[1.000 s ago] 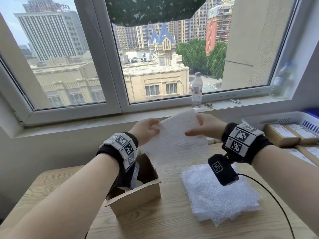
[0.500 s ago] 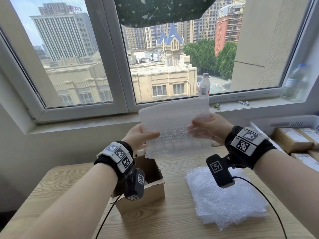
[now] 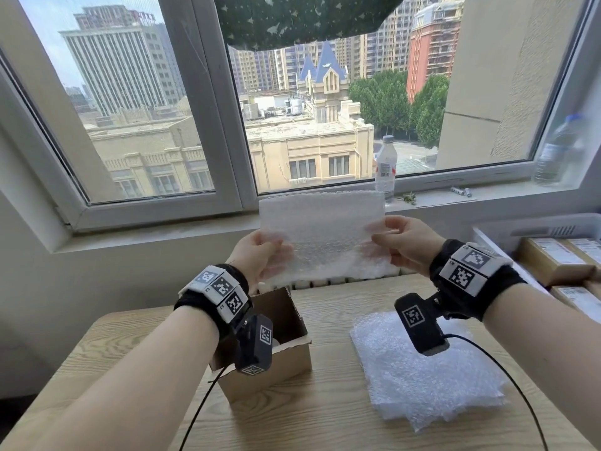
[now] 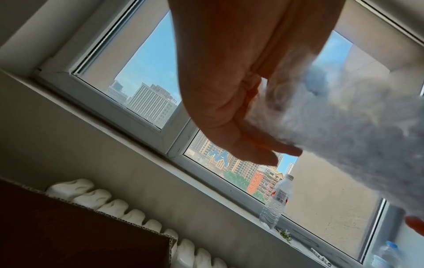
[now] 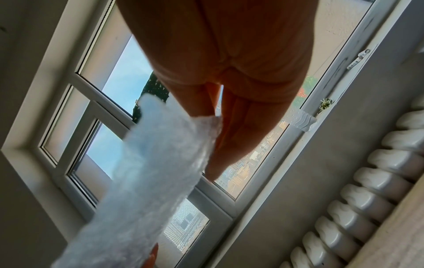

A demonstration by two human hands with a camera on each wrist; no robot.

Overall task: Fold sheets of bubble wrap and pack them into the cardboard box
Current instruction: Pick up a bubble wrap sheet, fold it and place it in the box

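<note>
I hold one bubble wrap sheet (image 3: 325, 232) upright in the air before the window sill, above the table's far edge. My left hand (image 3: 260, 252) pinches its left edge and my right hand (image 3: 400, 242) pinches its right edge. The left wrist view shows the left hand (image 4: 241, 112) against the sheet (image 4: 355, 136); the right wrist view shows the right hand (image 5: 229, 108) at the sheet (image 5: 149, 181). An open cardboard box (image 3: 270, 369) stands on the wooden table (image 3: 325, 418), below my left wrist. A stack of bubble wrap sheets (image 3: 426, 375) lies to its right.
A water bottle (image 3: 385, 164) stands on the sill behind the sheet, another bottle (image 3: 559, 151) in the right corner. A white crate (image 3: 533, 229) with brown cartons (image 3: 553, 258) sits at the table's right. A radiator (image 5: 367, 190) runs below the sill. A cable (image 3: 520, 402) trails from my right wrist.
Both hands have raised the sheet and spread it flat and upright, moving apart to its side edges. My view has shifted slightly to the left.
</note>
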